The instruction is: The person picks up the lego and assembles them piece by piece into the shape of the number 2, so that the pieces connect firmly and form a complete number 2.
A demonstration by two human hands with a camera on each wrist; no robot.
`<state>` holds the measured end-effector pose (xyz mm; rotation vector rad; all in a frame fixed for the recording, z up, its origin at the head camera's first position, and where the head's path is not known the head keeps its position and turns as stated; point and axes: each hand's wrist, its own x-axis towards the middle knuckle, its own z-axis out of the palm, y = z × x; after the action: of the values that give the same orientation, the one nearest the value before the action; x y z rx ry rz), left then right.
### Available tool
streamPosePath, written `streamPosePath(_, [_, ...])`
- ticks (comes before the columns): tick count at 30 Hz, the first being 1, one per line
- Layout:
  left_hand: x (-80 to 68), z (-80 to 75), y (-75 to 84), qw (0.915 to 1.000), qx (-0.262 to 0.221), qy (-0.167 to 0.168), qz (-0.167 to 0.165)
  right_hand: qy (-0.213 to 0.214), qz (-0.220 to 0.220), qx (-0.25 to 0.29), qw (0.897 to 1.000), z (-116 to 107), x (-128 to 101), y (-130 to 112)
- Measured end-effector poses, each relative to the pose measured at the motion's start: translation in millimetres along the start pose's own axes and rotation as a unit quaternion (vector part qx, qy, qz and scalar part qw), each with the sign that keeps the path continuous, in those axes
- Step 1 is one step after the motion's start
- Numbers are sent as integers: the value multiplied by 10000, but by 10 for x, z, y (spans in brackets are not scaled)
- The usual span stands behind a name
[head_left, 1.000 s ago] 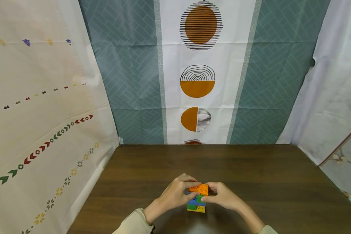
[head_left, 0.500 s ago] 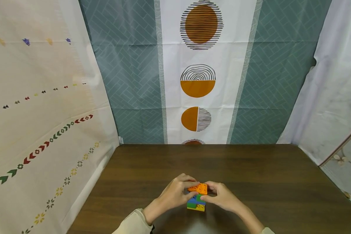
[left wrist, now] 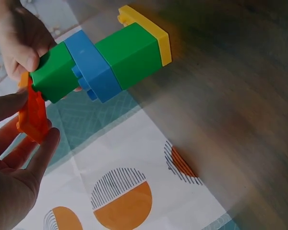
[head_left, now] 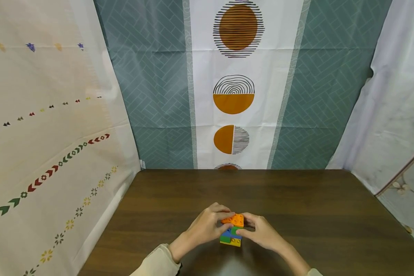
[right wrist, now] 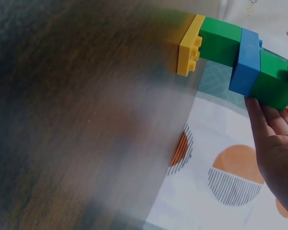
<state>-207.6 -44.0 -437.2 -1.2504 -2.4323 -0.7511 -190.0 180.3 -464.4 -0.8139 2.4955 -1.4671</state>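
A tower of toy building bricks stands upright on the table. From the bottom it has a flat yellow brick (right wrist: 184,51), a green brick (left wrist: 130,53), a blue brick (left wrist: 97,69) and a second green brick (right wrist: 273,79). At the top sits a flat orange brick (left wrist: 34,115), reaching out past the green one toward my left hand (head_left: 207,225). That hand pinches the orange brick between thumb and fingers. My right hand (head_left: 262,232) grips the upper green brick from the other side, its thumb near the orange one. Fingers partly hide the joint between the two.
A dark brown wooden table (head_left: 158,199) spreads around the tower. Behind it hangs a teal and white patterned cloth (head_left: 158,96). Light patterned cloths hang at the left (head_left: 55,172) and the right (head_left: 383,126).
Both hands keep their hold on the bricks. The hands and the tower sit very slightly higher in the head view, and the background has shifted a little too.
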Motion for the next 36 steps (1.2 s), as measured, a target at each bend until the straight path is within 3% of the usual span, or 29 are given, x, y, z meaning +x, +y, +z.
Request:
streamPosePath(17, [1,-3,-43,9995,273,-125,-25,160,-65,-161,9997,36,70,11])
streamPosePath(29, [28,-29,-77,9983,100,-550,-177,72,8,-150,9999,14,119,8])
streamPosePath(36, [32,-26,-92,9970,300,-693,-158,138,74,-98,9998,13,138,3])
